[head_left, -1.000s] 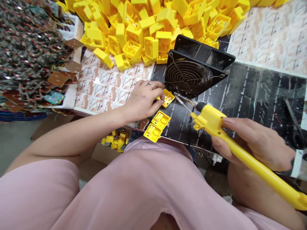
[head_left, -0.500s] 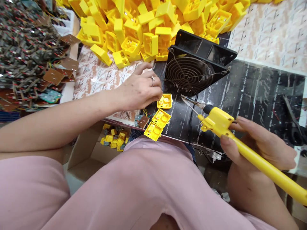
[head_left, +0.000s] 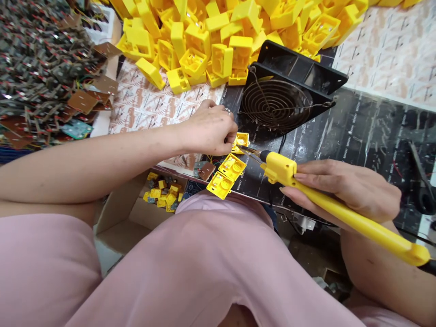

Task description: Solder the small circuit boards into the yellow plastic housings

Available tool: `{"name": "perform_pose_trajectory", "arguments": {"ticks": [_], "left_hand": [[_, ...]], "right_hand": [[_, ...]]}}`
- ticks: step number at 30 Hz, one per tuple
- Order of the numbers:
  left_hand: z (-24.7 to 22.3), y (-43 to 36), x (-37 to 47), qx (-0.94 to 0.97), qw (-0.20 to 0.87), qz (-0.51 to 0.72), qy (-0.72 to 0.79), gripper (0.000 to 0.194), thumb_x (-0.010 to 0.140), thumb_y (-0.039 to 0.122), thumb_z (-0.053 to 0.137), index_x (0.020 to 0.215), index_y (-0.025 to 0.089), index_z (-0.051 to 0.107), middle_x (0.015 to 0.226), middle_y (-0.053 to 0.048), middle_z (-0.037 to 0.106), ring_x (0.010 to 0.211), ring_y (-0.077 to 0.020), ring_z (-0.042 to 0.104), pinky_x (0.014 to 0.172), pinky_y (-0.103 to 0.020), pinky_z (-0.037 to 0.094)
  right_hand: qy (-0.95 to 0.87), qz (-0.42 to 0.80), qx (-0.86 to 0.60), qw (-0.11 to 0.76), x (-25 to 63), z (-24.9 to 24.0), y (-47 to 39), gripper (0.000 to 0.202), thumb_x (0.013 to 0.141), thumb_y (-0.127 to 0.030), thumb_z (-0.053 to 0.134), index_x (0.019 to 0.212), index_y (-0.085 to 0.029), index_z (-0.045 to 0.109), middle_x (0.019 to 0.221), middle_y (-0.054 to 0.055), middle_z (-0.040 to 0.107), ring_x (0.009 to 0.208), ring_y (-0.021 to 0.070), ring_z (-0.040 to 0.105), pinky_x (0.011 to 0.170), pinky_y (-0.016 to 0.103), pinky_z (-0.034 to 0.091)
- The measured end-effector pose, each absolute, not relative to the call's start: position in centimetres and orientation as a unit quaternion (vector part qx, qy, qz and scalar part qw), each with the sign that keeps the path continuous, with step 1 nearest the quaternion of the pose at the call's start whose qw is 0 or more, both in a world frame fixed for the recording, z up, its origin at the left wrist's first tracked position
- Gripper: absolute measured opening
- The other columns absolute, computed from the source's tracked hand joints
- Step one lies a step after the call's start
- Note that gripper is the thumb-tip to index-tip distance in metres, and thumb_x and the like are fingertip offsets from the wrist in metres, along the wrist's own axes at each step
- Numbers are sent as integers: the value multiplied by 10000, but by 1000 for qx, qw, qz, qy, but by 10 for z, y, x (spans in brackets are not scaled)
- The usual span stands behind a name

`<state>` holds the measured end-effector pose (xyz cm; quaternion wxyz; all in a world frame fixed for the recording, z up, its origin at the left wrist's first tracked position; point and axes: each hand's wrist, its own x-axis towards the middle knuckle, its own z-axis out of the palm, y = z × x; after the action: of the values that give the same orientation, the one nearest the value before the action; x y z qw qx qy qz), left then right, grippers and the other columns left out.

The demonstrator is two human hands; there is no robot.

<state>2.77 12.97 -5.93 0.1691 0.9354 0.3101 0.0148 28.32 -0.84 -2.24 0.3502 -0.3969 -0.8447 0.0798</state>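
Note:
My right hand point(head_left: 354, 184) grips a yellow-handled soldering iron point(head_left: 281, 167), its thin wire feed running beside the shaft. The iron's tip reaches into the farthest small yellow case point(head_left: 244, 138) on the bench. At that case's left edge, my left hand point(head_left: 218, 129), wearing a ring, has its fingers curled in a pinch; what lies between them is hidden. Two more open yellow cases, a middle one point(head_left: 236, 164) and a near one point(head_left: 220, 185), line up toward the bench edge. Beside them lies a brown circuit board point(head_left: 206, 170) with thin wires.
A black fan point(head_left: 275, 102) stands just behind the cases. Beyond it rises a heap of yellow housings point(head_left: 204, 45). Many circuit boards point(head_left: 51, 68) pile up at left. Scissors point(head_left: 422, 186) lie at right. A cardboard box point(head_left: 119, 218) with yellow parts sits below the bench edge.
The soldering iron has moved left and down, from in front of the fan to the farthest case. My left hand's fingers have curled in closer at that case. The view has shifted slightly.

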Motion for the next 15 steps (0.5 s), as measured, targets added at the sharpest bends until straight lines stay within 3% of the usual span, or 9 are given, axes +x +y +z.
{"name": "perform_pose_trajectory", "arguments": {"ticks": [4,10,15], "left_hand": [[-61,134,28,939,167,4,300,195,765,350,611,649,205,669,685,-1,618,877,-234,630,1082,-512,337],[-63,137,26,940,173,3,293,209,749,390,586,651,220,660,673,11,620,840,-215,627,1085,-481,341],[-67,141,25,941,176,4,290,239,748,432,578,668,225,666,657,13,587,878,-225,641,1086,-466,355]], "right_hand": [[-885,38,-299,354,281,-19,1,195,799,-136,856,884,-161,681,739,69,746,651,128,730,674,153,625],[-881,94,-324,331,280,-16,5,156,869,-181,789,899,-270,664,793,-29,752,684,149,742,654,243,658],[-903,101,-299,293,284,-16,5,153,895,-204,765,1008,-175,667,900,36,741,807,163,743,720,279,644]]}}
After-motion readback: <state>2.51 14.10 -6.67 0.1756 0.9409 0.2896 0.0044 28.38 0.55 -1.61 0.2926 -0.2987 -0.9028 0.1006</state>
